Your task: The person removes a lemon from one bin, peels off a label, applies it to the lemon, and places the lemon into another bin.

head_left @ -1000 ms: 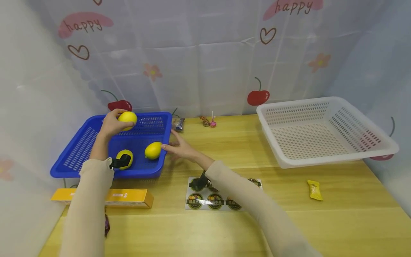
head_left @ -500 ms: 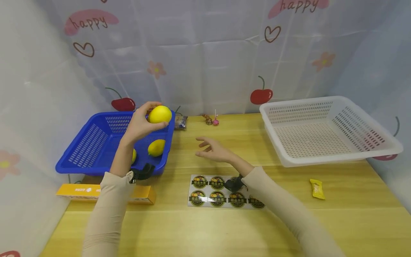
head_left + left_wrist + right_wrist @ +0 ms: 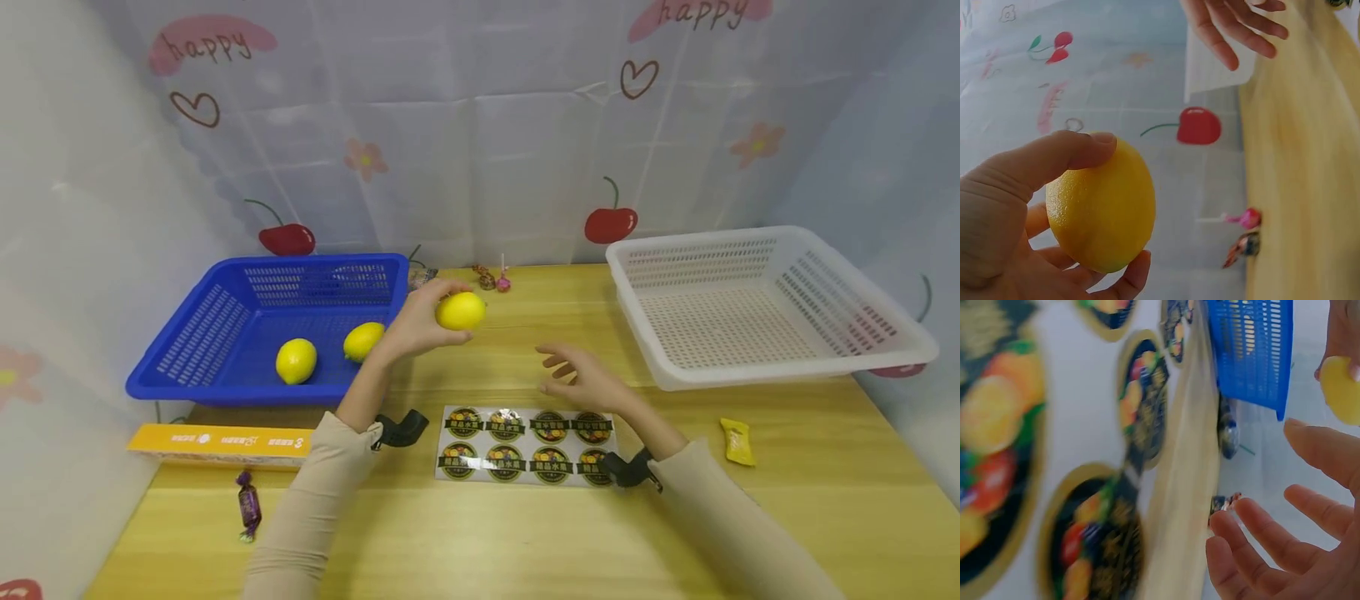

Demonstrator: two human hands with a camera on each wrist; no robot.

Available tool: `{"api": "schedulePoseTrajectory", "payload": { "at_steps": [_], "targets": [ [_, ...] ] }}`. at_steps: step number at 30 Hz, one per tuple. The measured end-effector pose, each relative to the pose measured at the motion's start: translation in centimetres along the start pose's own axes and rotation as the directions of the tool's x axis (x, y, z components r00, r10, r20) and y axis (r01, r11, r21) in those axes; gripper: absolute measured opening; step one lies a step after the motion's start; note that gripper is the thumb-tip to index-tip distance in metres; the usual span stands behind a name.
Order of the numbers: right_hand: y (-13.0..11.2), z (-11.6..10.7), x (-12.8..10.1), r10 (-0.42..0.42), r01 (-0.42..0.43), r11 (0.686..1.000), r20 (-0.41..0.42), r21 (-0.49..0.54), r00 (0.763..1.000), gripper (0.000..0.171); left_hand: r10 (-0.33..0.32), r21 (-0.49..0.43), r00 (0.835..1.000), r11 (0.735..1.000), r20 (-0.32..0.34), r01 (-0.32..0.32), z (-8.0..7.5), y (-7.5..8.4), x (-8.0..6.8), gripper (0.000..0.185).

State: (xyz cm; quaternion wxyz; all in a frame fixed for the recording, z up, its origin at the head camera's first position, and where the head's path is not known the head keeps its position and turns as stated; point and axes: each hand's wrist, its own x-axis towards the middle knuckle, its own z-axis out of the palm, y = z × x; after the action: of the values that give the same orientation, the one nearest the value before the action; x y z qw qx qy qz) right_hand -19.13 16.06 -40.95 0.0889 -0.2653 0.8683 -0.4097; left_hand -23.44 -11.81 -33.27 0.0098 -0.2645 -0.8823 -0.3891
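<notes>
holding a smooth yellow lemon [image 3: 461, 310] above the pale wooden tabletop [image 3: 480, 533], the left hand [image 3: 417, 327] has its thumb over the top of the fruit and its fingers curled beneath it, as the left wrist view shows plainly. the lemon hangs just right of the blue perforated plastic basket [image 3: 225, 310], over bare wood and clear of the surface. the right hand [image 3: 583, 382] floats near it with fingers spread and relaxed, holding nothing, above the far edge of the white sheet of round fruit stickers [image 3: 525, 446].

two more yellow lemons [image 3: 296, 361] lie apart inside the blue basket, on its floor toward the near wall. the white perforated plastic basket [image 3: 847, 329] stands at the right end of the table, its near corner jutting past the edge. a long orange cardboard box [image 3: 217, 446] lies in front of the blue basket, with a purple wrapped sweet [image 3: 248, 505] just nearer. a yellow wrapped sweet [image 3: 737, 441] sits by the right edge, and a pink lollipop [image 3: 501, 283] rests with small wrapped sweets by the back wall.

a translucent plastic curtain printed with cherries, hearts, flowers and the word happy [image 3: 480, 150] closes in the table on three sides.
</notes>
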Motion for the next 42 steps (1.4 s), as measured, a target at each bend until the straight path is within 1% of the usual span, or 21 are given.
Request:
{"api": "schedulePoseTrajectory", "payload": {
  "at_steps": [3, 7, 12, 16, 19, 23, 26, 31, 35, 38, 42],
  "targets": [
    [0.4, -0.2, -1.5, 0.017, -0.017, 0.999, -0.002, -0.03, 1.0, 0.057, -0.012, -0.027, 0.999, 1.0, 0.05, 0.013, 2.0, -0.4, 0.5, 0.063],
    [0.8, -0.4, -3.1, 0.026, -0.029, 0.996, -0.028, -0.088, 0.999, 0.052, -0.034, -0.06, 0.995, 0.997, 0.092, 0.04, 4.6, -1.2, 1.3, 0.065],
    [1.4, -0.4, -4.7, 0.029, -0.036, 0.99, -0.051, -0.134, 0.998, 0.048, -0.047, -0.087, 0.992, 0.995, 0.114, 0.058, 7.3, -2.2, 2.0, 0.063],
    [1.8, -0.4, -5.6, 0.025, -0.034, 0.987, -0.064, -0.154, 0.998, 0.047, -0.044, -0.093, 0.991, 0.994, 0.124, 0.056, 8.9, -2.8, 2.1, 0.061],
    [2.2, -0.3, -6.0, 0.015, -0.025, 0.987, -0.069, -0.158, 0.997, 0.047, -0.064, -0.11, 0.989, 0.991, 0.137, 0.079, 9.7, -2.9, 2.2, 0.06],
    [2.5, 0.0, -6.2, 0.026, -0.035, 0.986, -0.059, -0.164, 0.998, 0.049, -0.095, -0.125, 0.983, 0.985, 0.159, 0.116, 10.5, -3.0, 2.3, 0.059],
    [2.6, 0.3, -6.4, 0.039, -0.049, 0.983, -0.06, -0.178, 0.997, 0.051, -0.1, -0.121, 0.981, 0.985, 0.168, 0.121, 11.1, -3.1, 2.4, 0.058],
    [2.6, 0.4, -6.4, 0.032, -0.044, 0.978, -0.064, -0.202, 0.997, 0.052, -0.104, -0.123, 0.979, 0.984, 0.174, 0.127, 11.8, -3.3, 2.2, 0.06],
    [2.5, 0.4, -6.4, 0.024, -0.037, 0.973, -0.059, -0.226, 0.998, 0.049, -0.106, -0.129, 0.978, 0.983, 0.181, 0.131, 12.0, -3.4, 2.0, 0.059],
    [2.4, 0.4, -6.5, 0.02, -0.034, 0.971, -0.063, -0.237, 0.998, 0.044, -0.107, -0.141, 0.978, 0.981, 0.181, 0.134, 12.1, -3.4, 1.8, 0.062],
    [2.3, 0.5, -6.5, 0.035, -0.053, 0.968, -0.077, -0.244, 0.996, 0.036, -0.128, -0.163, 0.973, 0.974, 0.191, 0.16, 12.2, -3.4, 1.8, 0.068]
  ]
}}
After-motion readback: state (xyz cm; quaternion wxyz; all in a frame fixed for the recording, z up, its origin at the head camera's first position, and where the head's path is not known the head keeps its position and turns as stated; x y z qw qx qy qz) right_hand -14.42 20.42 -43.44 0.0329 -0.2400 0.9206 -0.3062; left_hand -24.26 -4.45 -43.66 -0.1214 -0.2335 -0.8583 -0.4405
